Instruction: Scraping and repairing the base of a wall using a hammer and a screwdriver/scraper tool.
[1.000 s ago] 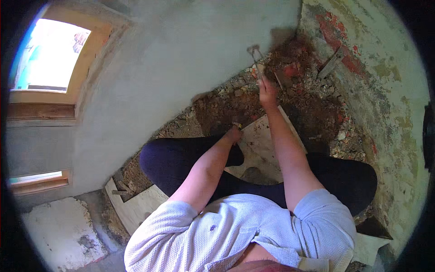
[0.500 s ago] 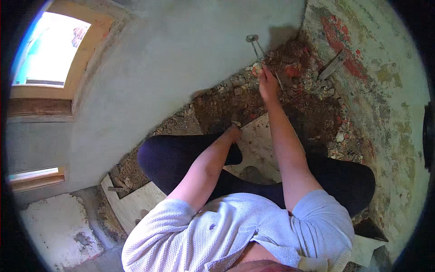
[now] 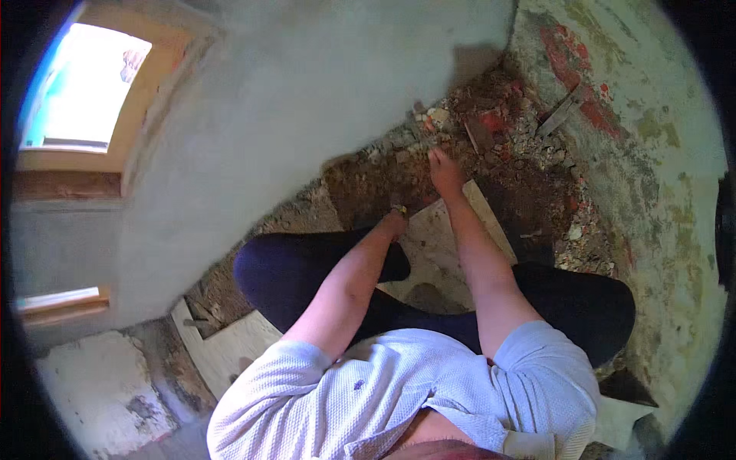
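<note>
My right hand [image 3: 446,175] is closed above the dug earth, just beyond the pale board. The hammer it grips is smeared by motion, with only a faint blur of its head ahead of the fingers. Lower and to the left, my left hand [image 3: 395,223] is wrapped round a short tool [image 3: 399,209] whose small yellowish end shows above the fist. The rest of that tool is hidden by the hand and the dark soil [image 3: 360,188]. Between my bent legs lies the pale, dirt-stained board [image 3: 433,249].
Broken stone and plaster rubble [image 3: 441,117] lines the wall's foot, with reddish brick pieces [image 3: 491,121] in the corner. A wooden piece [image 3: 560,113] leans at the peeling right wall [image 3: 659,184]. A smooth grey wall [image 3: 307,84] rises on the left, with a wood-framed window [image 3: 138,100].
My right hand has come down and nearer to me, swinging the hammer away from its raised place near the wall. My left hand stays almost where it was.
</note>
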A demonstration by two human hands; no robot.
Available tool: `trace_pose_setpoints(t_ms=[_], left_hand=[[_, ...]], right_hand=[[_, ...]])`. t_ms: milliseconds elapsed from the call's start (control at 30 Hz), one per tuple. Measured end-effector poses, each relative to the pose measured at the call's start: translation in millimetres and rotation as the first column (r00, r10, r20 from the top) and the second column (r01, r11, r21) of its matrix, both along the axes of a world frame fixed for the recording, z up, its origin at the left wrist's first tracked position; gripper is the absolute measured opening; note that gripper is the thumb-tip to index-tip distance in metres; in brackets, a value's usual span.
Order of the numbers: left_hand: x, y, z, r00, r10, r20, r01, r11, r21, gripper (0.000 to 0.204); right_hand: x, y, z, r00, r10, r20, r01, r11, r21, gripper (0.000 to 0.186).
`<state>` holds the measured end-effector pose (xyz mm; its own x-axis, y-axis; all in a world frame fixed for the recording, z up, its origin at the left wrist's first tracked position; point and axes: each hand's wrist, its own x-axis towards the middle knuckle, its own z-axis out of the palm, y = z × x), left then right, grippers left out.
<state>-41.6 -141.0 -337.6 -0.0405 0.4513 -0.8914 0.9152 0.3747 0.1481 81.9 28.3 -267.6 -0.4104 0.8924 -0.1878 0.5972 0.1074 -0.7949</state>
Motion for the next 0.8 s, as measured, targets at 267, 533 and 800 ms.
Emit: trace_pose_setpoints(t_ms=[267, 533, 800], left_hand=[[2, -2, -16, 0.787, -0.605, -0.117, 0.616, 0.782, 0.101, 0.044], [-12, -3, -54, 0.990, -0.130, 0.059, 0.130, 0.992, 0.009, 0.038], [-56, -37, -78, 0.823, -0.537, -0.186, 0.557, 0.827, 0.080, 0.052]], right_hand=[[-2, 30, 14, 0.899, 0.089, -0.429, 0.073, 0.935, 0.347, 0.034], [38, -13, -31, 0.907, 0.217, 0.361, -0.136, 0.962, -0.238, 0.044], [-60, -8, 77, 0.940, 0.126, -0.317, -0.081, 0.985, 0.151, 0.047]])
